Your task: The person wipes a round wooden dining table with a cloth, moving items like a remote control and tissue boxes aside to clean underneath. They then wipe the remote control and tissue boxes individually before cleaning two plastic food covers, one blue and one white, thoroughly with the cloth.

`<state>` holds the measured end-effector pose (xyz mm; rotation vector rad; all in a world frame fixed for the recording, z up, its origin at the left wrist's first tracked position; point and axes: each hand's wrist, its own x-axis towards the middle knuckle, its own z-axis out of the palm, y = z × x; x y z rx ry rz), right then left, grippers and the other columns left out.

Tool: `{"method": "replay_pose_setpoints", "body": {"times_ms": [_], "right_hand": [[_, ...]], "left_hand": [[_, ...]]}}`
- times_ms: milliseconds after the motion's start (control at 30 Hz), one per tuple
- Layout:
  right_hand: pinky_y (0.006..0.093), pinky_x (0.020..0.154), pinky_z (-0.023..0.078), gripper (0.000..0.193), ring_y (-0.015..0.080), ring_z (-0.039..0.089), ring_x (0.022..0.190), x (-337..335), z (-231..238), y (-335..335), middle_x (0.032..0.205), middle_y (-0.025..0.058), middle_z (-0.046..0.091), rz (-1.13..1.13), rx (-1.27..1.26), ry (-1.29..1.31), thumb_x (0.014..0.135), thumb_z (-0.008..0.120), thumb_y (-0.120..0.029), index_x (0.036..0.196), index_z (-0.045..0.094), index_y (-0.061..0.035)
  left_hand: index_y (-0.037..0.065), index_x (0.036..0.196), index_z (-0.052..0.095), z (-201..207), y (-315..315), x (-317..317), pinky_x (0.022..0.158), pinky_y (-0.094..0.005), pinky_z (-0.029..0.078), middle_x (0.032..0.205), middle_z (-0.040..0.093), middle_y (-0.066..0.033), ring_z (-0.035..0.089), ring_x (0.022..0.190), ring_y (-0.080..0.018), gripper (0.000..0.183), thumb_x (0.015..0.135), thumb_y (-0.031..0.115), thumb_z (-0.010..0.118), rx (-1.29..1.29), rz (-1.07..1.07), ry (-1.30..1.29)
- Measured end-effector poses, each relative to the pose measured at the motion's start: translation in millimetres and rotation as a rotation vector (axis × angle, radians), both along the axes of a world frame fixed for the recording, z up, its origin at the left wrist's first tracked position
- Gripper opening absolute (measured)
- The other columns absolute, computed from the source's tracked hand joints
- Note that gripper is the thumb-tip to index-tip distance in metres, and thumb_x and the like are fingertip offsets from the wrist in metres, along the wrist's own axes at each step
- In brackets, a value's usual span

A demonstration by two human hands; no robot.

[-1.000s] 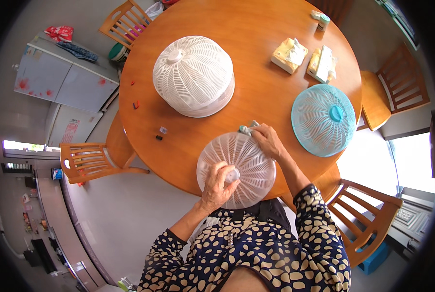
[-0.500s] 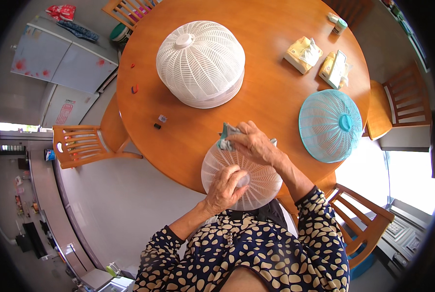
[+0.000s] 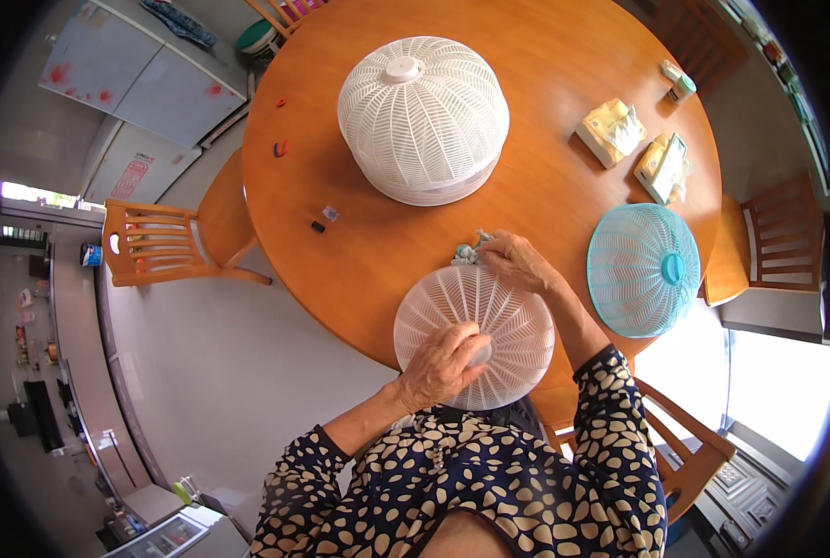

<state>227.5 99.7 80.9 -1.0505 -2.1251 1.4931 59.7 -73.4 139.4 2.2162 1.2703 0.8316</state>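
A small white mesh food cover (image 3: 517, 358) with a round knob sits at the table's near edge, in front of my body. My left hand (image 3: 441, 365) is closed around the knob at its top. Beyond the cover's far rim, my right hand (image 3: 519, 262) pinches a crumpled grey-green cloth (image 3: 465, 253), which is partly hidden by the fingers. The cloth lies at the rim, close to the tabletop. Farther off stands a large white mesh food cover (image 3: 424, 126). To the right is a turquoise mesh food cover (image 3: 643, 270).
The round wooden table (image 3: 341, 288) bears tissue packs (image 3: 610, 132), a small jar (image 3: 682, 89), a black bit (image 3: 318, 226) and a red-and-blue bit (image 3: 280, 149). Wooden chairs (image 3: 159, 242) stand around it. A fridge (image 3: 145, 79) is at the far left.
My right hand and the cloth have moved from above the small cover's mesh to its far rim. My left hand stays at the knob. The whole view has shifted a little.
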Motion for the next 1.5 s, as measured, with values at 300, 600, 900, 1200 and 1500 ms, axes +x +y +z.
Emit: {"method": "replay_pose_setpoints", "body": {"times_ms": [300, 600, 900, 1200, 1500], "right_hand": [[0.0395, 0.078, 0.049, 0.016, 0.0289, 0.057, 0.089, -40.4, 63.9, -46.0, 0.098, 0.0109, 0.062, 0.399, 0.387, 0.155, 0.083, 0.067, -0.016, 0.097, 0.072, -0.0099], [0.0412, 0.07, 0.051, 0.017, 0.0308, 0.063, 0.08, -58.5, 29.0, 3.5, 0.09, 0.0145, 0.066, 0.454, 0.205, -0.067, 0.088, 0.06, -0.016, 0.095, 0.072, -0.0064], [0.0397, 0.077, 0.049, 0.028, 0.0319, 0.064, 0.085, 5.1, -9.1, 11.8, 0.093, 0.0194, 0.067, 0.137, -0.03, -0.177, 0.092, 0.049, -0.019, 0.099, 0.069, -0.0015], [0.0459, 0.075, 0.048, 0.022, 0.0388, 0.062, 0.083, 70.7, -36.5, -44.7, 0.089, 0.0183, 0.066, -0.163, 0.386, -0.119, 0.085, 0.048, -0.012, 0.093, 0.066, -0.001], [0.0469, 0.083, 0.044, 0.04, 0.0405, 0.052, 0.095, 21.6, -23.1, -177.9, 0.111, 0.0261, 0.051, -1.105, 0.491, -0.158, 0.086, 0.055, -0.003, 0.126, 0.054, 0.0023]], "left_hand": [[0.002, 0.117, 0.057, -8.1, -5.0, 7.5, 0.092, -0.0401, 0.049, 0.115, 0.053, -0.0129, 0.057, 0.104, -0.0304, 0.053, 0.071, 0.012, 0.081, 0.014, -0.027, 0.031], [0.002, 0.118, 0.056, 4.7, -3.9, 10.8, 0.086, -0.0381, 0.049, 0.114, 0.053, -0.0124, 0.057, 0.1, -0.0289, 0.056, 0.069, 0.011, 0.081, -0.007, -0.007, 0.02], [0.003, 0.118, 0.056, 5.0, -1.9, 10.0, 0.084, -0.0365, 0.051, 0.112, 0.051, -0.012, 0.059, 0.096, -0.0275, 0.053, 0.072, 0.011, 0.081, -0.006, -0.006, -0.027], [0.005, 0.117, 0.055, 4.4, 2.8, 12.0, 0.082, -0.0398, 0.051, 0.11, 0.051, -0.0129, 0.06, 0.095, -0.0304, 0.052, 0.072, 0.01, 0.08, 0.021, -0.046, -0.05], [0.002, 0.117, 0.054, -13.1, 16.4, 2.7, 0.087, -0.0415, 0.048, 0.112, 0.05, -0.0171, 0.055, 0.101, -0.0332, 0.048, 0.076, 0.012, 0.076, 0.111, 0.124, 0.033]]}}
